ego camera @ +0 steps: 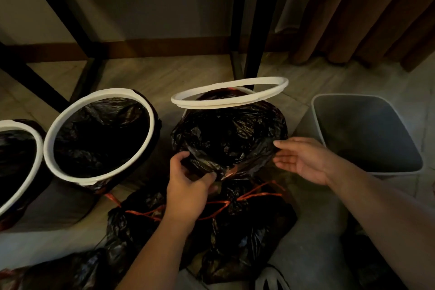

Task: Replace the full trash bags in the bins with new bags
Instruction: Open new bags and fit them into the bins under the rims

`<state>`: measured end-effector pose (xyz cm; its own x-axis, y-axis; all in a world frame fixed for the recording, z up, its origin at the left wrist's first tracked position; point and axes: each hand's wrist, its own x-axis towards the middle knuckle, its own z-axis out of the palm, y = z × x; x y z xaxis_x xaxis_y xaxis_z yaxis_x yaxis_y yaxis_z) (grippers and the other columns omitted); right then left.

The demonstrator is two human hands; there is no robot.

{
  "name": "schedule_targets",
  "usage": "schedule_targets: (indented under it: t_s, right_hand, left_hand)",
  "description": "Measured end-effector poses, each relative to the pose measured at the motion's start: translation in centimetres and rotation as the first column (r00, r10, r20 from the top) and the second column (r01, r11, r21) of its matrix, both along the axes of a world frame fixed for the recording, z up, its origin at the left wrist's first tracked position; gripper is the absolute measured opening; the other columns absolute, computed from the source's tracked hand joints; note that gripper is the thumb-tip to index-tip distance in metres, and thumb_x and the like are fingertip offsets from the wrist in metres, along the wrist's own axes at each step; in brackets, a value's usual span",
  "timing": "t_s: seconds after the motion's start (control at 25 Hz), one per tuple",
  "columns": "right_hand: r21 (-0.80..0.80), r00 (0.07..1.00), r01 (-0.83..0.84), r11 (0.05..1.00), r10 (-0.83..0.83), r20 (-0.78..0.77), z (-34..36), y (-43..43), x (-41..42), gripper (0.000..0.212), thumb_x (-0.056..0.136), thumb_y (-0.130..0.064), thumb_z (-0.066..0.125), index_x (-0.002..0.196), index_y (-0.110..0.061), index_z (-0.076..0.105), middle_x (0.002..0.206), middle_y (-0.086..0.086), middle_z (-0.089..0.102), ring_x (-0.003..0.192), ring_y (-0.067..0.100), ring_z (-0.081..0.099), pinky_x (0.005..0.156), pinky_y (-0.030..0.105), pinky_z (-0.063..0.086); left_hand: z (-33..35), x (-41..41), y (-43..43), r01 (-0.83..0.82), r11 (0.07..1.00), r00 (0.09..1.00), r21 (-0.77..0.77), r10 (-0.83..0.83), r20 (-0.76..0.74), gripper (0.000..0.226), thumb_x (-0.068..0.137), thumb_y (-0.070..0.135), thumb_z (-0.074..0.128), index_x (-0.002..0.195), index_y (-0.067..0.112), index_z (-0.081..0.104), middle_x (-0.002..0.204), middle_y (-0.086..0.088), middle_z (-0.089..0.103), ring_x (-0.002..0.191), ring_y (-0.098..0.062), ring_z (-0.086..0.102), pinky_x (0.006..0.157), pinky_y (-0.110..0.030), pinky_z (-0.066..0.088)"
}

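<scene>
Bag in hand: a thin, crinkled black bag (230, 139) is draped over the mouth of the middle bin, near the middle of the floor (164, 73). The bin's body is almost wholly hidden under the film.
Handling: the bag looks very light, limp and slippery. It probably tears if dragged over a hard edge, and it bunches rather than holding its shape.
Where to take hold: the folded-over hem at the rim looks best, pinched at two opposite sides so the film spreads evenly.
Left hand (188, 186): its fingers and thumb are curled around a fold of the bag at the near edge of the bin's mouth.
Right hand (303, 160): flat, with straight fingers and holding nothing, at the bag's right side. I cannot tell whether the fingertips touch the film.
White ring (229, 93): a stiff hoop sits tilted over the far side of the same bin, not pressed down. It likely clamps the hem once seated.
Round bin (110, 92): just left of the middle bin, lined with a black bag under a seated white ring. Nothing shows inside the liner.
Far-left bin (37, 146): lined and ringed the same way, and cut off by the picture's edge.
Grey rectangular bin (367, 132): to the right, with no liner and nothing visible inside.
Tied bags (235, 231): bulging black bags lie on the near floor, cinched with orange drawstrings (211, 203). They look heavier, and the drawstrings are the natural handle.
</scene>
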<state>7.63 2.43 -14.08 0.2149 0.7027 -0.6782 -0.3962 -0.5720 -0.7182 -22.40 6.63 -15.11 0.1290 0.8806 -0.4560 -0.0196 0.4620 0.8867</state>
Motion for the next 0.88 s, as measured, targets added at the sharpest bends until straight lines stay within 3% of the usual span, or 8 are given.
schedule_targets:
  t_s: [0.12, 0.2, 0.32, 0.48, 0.6, 0.72, 0.88]
  right_hand:
    - [0.08, 0.997, -0.001, 0.997, 0.007, -0.078, 0.4, 0.0, -0.1, 0.025, 0.072, -0.001, 0.083, 0.078, -0.013, 0.062, 0.086, 0.014, 0.074, 0.076, 0.024, 0.077, 0.068, 0.038, 0.064]
    - [0.179, 0.992, 0.046, 0.983, -0.024, -0.123, 1.0, 0.5, 0.3, 0.029, 0.074, 0.01, 0.073, 0.072, -0.015, 0.059, 0.083, 0.013, 0.071, 0.078, 0.023, 0.076, 0.069, 0.038, 0.064]
    - [0.32, 0.96, 0.165, 0.933, -0.077, -0.27, 1.2, 1.2, 0.3, 0.038, 0.073, 0.022, 0.059, 0.066, -0.015, 0.064, 0.092, 0.017, 0.077, 0.093, 0.029, 0.079, 0.077, 0.04, 0.065]
    - [0.277, 0.946, 0.194, 0.941, -0.105, -0.306, -0.2, 1.0, 0.1, 0.04, 0.071, 0.022, 0.058, 0.063, -0.016, 0.065, 0.095, 0.016, 0.078, 0.098, 0.03, 0.079, 0.079, 0.039, 0.064]
    - [0.158, 0.953, 0.187, 0.97, -0.14, -0.27, -1.6, -0.2, 0.9, 0.038, 0.071, 0.022, 0.06, 0.062, -0.015, 0.064, 0.089, 0.015, 0.076, 0.088, 0.027, 0.079, 0.074, 0.038, 0.065]
    - [0.067, 0.953, 0.148, 0.987, -0.125, -0.276, -2.7, -0.8, 0.7, 0.035, 0.07, 0.022, 0.059, 0.062, -0.012, 0.063, 0.09, 0.019, 0.077, 0.089, 0.03, 0.079, 0.073, 0.04, 0.065]
    - [0.022, 0.966, 0.181, 0.983, -0.173, -0.192, -3.3, -0.1, 0.0, 0.038, 0.076, 0.028, 0.053, 0.075, -0.009, 0.06, 0.08, 0.016, 0.076, 0.078, 0.027, 0.08, 0.065, 0.038, 0.064]
  left_hand:
    - [-0.3, 0.6, -0.9, 0.016, 1.0, 1.0, 0.019, -0.016, 0.015, 0.048, 0.086, -0.009, 0.075, 0.1, 0.036, 0.064, 0.099, -0.009, 0.075, 0.088, -0.025, 0.079, 0.074, -0.04, 0.065]
    - [-0.2, 0.6, -1.0, 0.028, 0.995, 0.997, 0.095, -0.021, -0.081, 0.041, 0.088, -0.006, 0.075, 0.09, 0.034, 0.07, 0.082, -0.005, 0.076, 0.079, -0.024, 0.078, 0.069, -0.034, 0.063]
    - [-0.2, 0.1, -0.5, -0.05, 0.976, 0.99, 0.213, 0.077, -0.119, 0.034, 0.087, 0.0, 0.08, 0.089, 0.033, 0.072, 0.075, -0.001, 0.076, 0.073, -0.016, 0.076, 0.063, -0.024, 0.057]
    - [-0.1, 0.1, -0.6, -0.104, 0.962, 0.987, 0.253, 0.132, -0.096, 0.044, 0.088, 0.002, 0.082, 0.1, 0.043, 0.07, 0.066, 0.005, 0.066, 0.063, -0.01, 0.065, 0.06, -0.02, 0.054]
    - [-0.5, 0.3, -1.5, -0.105, 0.971, 0.992, 0.214, 0.117, -0.047, 0.059, 0.087, -0.005, 0.08, 0.11, 0.048, 0.065, 0.088, 0.003, 0.064, 0.064, -0.009, 0.063, 0.063, -0.018, 0.055]
    - [-1.2, 0.0, -2.1, -0.094, 0.979, 0.994, 0.181, 0.104, -0.046, 0.076, 0.086, -0.008, 0.079, 0.125, 0.054, 0.056, 0.12, -0.002, 0.061, 0.074, -0.015, 0.07, 0.073, -0.028, 0.062]
    - [-2.2, -0.4, -1.8, -0.068, 0.988, 0.99, 0.137, 0.084, -0.115, 0.092, 0.085, -0.003, 0.082, 0.137, 0.063, 0.044, 0.126, 0.002, 0.065, 0.093, -0.019, 0.078, 0.077, -0.037, 0.065]
